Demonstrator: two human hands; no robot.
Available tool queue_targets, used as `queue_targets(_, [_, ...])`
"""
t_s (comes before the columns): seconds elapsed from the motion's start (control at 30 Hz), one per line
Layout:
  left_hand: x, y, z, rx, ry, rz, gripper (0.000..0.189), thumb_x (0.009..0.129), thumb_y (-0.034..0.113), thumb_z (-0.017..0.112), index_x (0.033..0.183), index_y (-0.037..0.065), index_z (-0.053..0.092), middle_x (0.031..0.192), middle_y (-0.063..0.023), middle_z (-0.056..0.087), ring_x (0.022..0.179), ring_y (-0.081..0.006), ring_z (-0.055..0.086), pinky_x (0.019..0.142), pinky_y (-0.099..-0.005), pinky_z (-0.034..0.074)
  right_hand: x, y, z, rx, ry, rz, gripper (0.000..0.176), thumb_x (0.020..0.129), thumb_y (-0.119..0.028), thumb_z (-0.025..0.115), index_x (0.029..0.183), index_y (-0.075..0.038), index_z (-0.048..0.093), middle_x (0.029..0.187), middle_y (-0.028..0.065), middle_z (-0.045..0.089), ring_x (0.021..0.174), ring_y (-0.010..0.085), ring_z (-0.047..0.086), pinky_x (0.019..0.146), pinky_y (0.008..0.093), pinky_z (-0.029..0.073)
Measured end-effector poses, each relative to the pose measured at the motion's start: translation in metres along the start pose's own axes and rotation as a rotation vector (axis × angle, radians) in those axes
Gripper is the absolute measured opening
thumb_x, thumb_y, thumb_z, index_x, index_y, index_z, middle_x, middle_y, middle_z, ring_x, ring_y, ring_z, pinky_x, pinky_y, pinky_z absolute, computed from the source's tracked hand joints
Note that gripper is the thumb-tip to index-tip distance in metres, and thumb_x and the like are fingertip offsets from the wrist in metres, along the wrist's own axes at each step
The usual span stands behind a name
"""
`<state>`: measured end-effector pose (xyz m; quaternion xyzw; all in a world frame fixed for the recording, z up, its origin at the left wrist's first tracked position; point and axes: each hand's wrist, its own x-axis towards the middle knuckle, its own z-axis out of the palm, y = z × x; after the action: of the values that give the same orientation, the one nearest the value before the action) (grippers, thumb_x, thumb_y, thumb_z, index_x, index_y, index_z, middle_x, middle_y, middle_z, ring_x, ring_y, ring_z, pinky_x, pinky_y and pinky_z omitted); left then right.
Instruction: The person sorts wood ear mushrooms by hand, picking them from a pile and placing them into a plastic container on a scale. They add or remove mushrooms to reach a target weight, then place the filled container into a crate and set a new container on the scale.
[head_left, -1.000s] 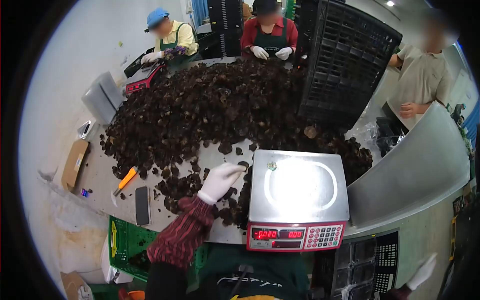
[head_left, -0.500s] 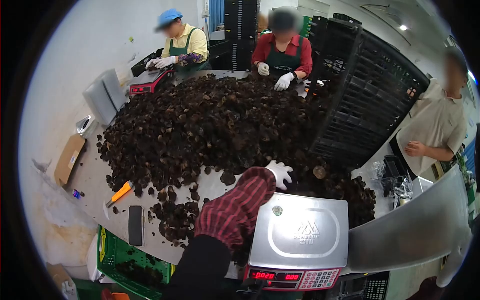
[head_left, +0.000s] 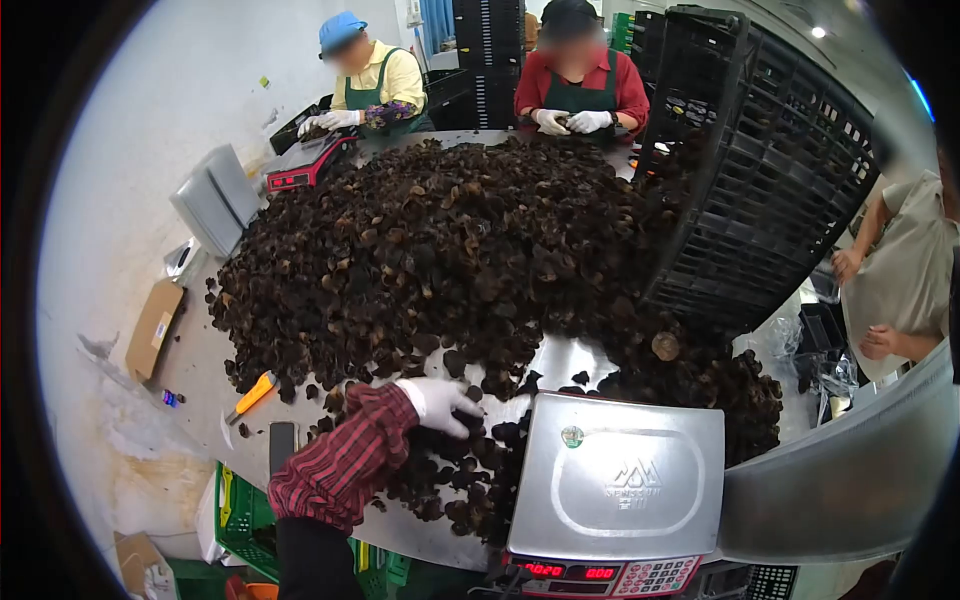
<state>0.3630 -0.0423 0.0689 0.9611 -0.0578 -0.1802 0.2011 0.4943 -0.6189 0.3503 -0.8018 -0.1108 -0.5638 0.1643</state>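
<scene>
My left hand (head_left: 440,405), in a white glove and a red plaid sleeve, reaches in from the lower left. Its fingers are apart and curve down over loose dark brown mushrooms (head_left: 440,470) at the near edge of the heap. They touch the pieces without visibly gripping any. A large mound of the same mushrooms (head_left: 430,250) covers the middle of the metal table (head_left: 205,370). To the right of the hand stands a digital scale (head_left: 620,480) with a silver plate and red lit digits. My right hand is out of view.
Left of my arm lie a phone (head_left: 283,440), partly covered by the sleeve, and an orange cutter (head_left: 257,393). A green crate (head_left: 240,520) sits below the table edge. A black crate (head_left: 770,170) leans at right. Two gloved co-workers stand opposite; another person is at far right.
My left hand has moved left and nearer, away from beside the scale. Mushrooms now lie closer to the scale's left side. The red-sleeved co-worker has brought both hands together.
</scene>
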Motion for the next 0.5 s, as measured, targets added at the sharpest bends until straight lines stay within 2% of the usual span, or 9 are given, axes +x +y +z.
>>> queue_targets(0.07, [0.016, 0.023, -0.054, -0.043, 0.106, -0.091, 0.042, 0.078, 0.035, 0.067, 0.115, 0.016, 0.063, 0.123, -0.0204, 0.053, 0.108, -0.0361, 0.055, 0.094, -0.0412, 0.045, -0.001, -0.001, 0.004, 0.039, 0.044, 0.025, 0.040, 0.089, -0.023, 0.066, 0.055, -0.002, 0.058, 0.049, 0.0034, 0.053, 0.041, 0.0139, 0.044, 0.041, 0.0281, 0.035])
queue_targets(0.13, [0.054, 0.024, -0.094, 0.018, 0.319, -0.142, 0.044, 0.079, 0.035, 0.067, 0.119, 0.017, 0.062, 0.131, -0.0201, 0.050, 0.110, -0.0378, 0.055, 0.096, -0.0404, 0.044, 0.001, 0.011, 0.001, -0.034, 0.048, -0.079, 0.042, 0.088, -0.023, 0.067, 0.053, -0.003, 0.057, 0.047, 0.0031, 0.052, 0.041, 0.0140, 0.044, 0.041, 0.0282, 0.035])
queue_targets(0.2, [0.111, -0.023, -0.093, 0.103, 0.883, -0.005, 0.047, 0.077, 0.040, 0.065, 0.121, 0.024, 0.060, 0.129, -0.0098, 0.051, 0.121, -0.0342, 0.046, 0.100, -0.0467, 0.038, 0.001, -0.002, 0.003, -0.027, 0.062, -0.047, 0.043, 0.088, -0.023, 0.067, 0.053, -0.002, 0.056, 0.047, 0.0032, 0.051, 0.041, 0.0141, 0.044, 0.041, 0.0283, 0.035])
queue_targets(0.27, [0.141, -0.029, -0.101, 0.328, 0.923, -0.353, 0.051, 0.079, 0.048, 0.064, 0.124, 0.025, 0.058, 0.140, -0.0111, 0.042, 0.130, -0.0341, 0.037, 0.103, -0.0518, 0.034, 0.002, -0.007, 0.004, -0.026, 0.063, -0.017, 0.043, 0.088, -0.023, 0.067, 0.052, -0.002, 0.055, 0.046, 0.0032, 0.050, 0.040, 0.0142, 0.044, 0.041, 0.0284, 0.035])
queue_targets(0.33, [0.151, -0.038, -0.084, 0.078, 0.652, -0.543, 0.058, 0.076, 0.059, 0.061, 0.124, 0.028, 0.057, 0.143, -0.0099, 0.038, 0.136, -0.0324, 0.027, 0.105, -0.0561, 0.028, 0.003, -0.005, 0.003, -0.071, 0.079, -0.137, 0.045, 0.088, -0.023, 0.067, 0.050, -0.003, 0.053, 0.046, 0.0027, 0.050, 0.039, 0.0138, 0.044, 0.040, 0.0283, 0.035])
queue_targets(0.37, [0.151, -0.036, -0.078, 0.142, 0.629, -0.543, 0.059, 0.074, 0.062, 0.060, 0.122, 0.027, 0.059, 0.140, -0.0102, 0.042, 0.133, -0.0309, 0.032, 0.103, -0.0556, 0.030, 0.003, -0.007, 0.002, -0.075, 0.070, -0.143, 0.045, 0.088, -0.023, 0.067, 0.050, -0.003, 0.053, 0.046, 0.0027, 0.050, 0.039, 0.0138, 0.044, 0.040, 0.0283, 0.035])
queue_targets(0.4, [0.144, -0.037, -0.072, 0.098, 0.620, -0.460, 0.054, 0.075, 0.056, 0.062, 0.119, 0.024, 0.061, 0.131, -0.0104, 0.049, 0.125, -0.0316, 0.041, 0.100, -0.0509, 0.036, 0.002, -0.010, 0.002, -0.003, 0.054, -0.098, 0.045, 0.088, -0.022, 0.067, 0.049, -0.003, 0.053, 0.046, 0.0024, 0.050, 0.039, 0.0135, 0.043, 0.040, 0.0282, 0.035])
queue_targets(0.47, [0.122, -0.043, -0.045, 0.008, 0.531, -0.310, 0.047, 0.076, 0.046, 0.065, 0.116, 0.021, 0.062, 0.121, -0.0114, 0.054, 0.113, -0.0329, 0.050, 0.096, -0.0443, 0.042, 0.000, -0.014, 0.004, 0.068, 0.028, -0.042, 0.046, 0.088, -0.022, 0.067, 0.049, -0.004, 0.052, 0.045, 0.0020, 0.050, 0.038, 0.0132, 0.043, 0.040, 0.0282, 0.035])
queue_targets(0.5, [0.104, -0.046, -0.026, -0.029, 0.581, -0.259, 0.045, 0.076, 0.042, 0.066, 0.115, 0.020, 0.061, 0.118, -0.0121, 0.055, 0.110, -0.0336, 0.051, 0.095, -0.0421, 0.043, 0.001, -0.014, 0.006, 0.078, 0.040, -0.019, 0.047, 0.088, -0.023, 0.067, 0.047, -0.005, 0.052, 0.044, 0.0021, 0.048, 0.036, 0.0135, 0.041, 0.039, 0.0281, 0.035])
